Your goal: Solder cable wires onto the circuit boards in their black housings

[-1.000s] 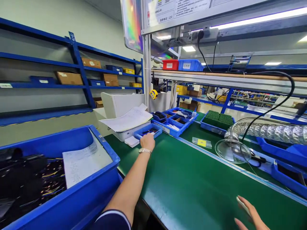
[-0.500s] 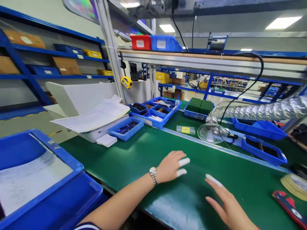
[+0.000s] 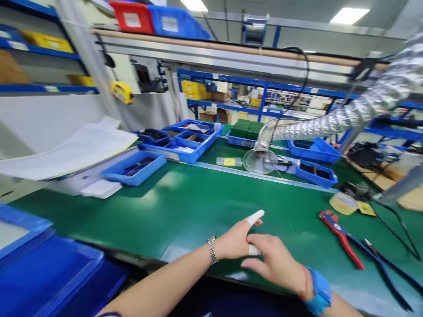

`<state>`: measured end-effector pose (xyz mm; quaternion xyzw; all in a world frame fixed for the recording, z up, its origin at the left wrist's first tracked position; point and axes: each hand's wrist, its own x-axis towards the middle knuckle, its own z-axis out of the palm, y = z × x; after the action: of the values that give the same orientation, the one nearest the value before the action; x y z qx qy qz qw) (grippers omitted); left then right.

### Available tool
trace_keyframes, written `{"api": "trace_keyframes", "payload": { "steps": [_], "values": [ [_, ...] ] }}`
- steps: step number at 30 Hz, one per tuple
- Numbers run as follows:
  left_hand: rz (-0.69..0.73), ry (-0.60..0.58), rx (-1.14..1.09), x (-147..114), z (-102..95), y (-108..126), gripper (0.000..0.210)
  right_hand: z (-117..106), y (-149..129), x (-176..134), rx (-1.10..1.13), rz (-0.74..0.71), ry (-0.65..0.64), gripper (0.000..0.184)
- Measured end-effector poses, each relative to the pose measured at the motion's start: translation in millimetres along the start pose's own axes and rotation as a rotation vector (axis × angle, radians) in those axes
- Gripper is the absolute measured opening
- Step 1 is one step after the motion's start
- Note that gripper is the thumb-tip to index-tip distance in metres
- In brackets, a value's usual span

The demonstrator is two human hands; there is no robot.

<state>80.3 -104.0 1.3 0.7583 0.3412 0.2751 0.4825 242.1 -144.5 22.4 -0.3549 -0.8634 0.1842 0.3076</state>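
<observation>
My left hand (image 3: 236,241) is held over the green mat, with a metal-banded watch at the wrist. A white finger cot (image 3: 256,217) covers one outstretched finger, and the other fingers are partly hidden. My right hand (image 3: 272,259), with a blue wristband (image 3: 317,290), overlaps the left fingertips from the right. Its fingers are curved, and its thumb stands apart below them. A second white fingertip covering (image 3: 254,250) shows between the two hands; I cannot tell which hand wears it. No tool or part shows in either hand.
Red-handled cutters (image 3: 342,237), blue-handled pliers (image 3: 385,270) and a tape roll (image 3: 343,203) lie to the right. Behind are a divided blue tray (image 3: 190,156), a pen tray (image 3: 142,176) and a clear-hooded silver duct (image 3: 317,127). Blue bins (image 3: 62,268) stand at left.
My hands have come together from apart, the right moving left across the left fingertips. The view has turned right and down, bringing the cutters and pliers fully into view.
</observation>
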Motion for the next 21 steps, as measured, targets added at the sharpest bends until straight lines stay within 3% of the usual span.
{"api": "trace_keyframes", "payload": {
  "steps": [4,9,11,14,17,21],
  "values": [
    [-0.080,-0.016,-0.161,-0.9,22.2,12.0,0.089,13.9,-9.4,-9.3,0.315,0.133,0.138,0.031],
    [-0.149,-0.080,-0.314,-9.8,11.7,13.8,0.084,-7.1,-3.2,-17.8,0.543,0.185,0.168,0.015],
    [-0.167,-0.071,-0.383,-9.2,7.4,11.9,0.081,-10.3,1.1,-17.0,0.613,0.194,0.119,0.025],
    [-0.198,-0.042,-0.409,-0.5,8.4,12.1,0.080,-3.4,8.0,-9.2,0.647,0.155,0.070,0.046],
    [-0.228,0.026,-0.386,14.2,11.5,15.4,0.077,3.5,15.3,0.5,0.684,0.211,0.177,0.028],
    [-0.248,0.041,-0.416,35.6,7.5,16.3,0.075,-1.4,28.6,7.6,0.810,0.309,0.219,0.029]
  ]
}}
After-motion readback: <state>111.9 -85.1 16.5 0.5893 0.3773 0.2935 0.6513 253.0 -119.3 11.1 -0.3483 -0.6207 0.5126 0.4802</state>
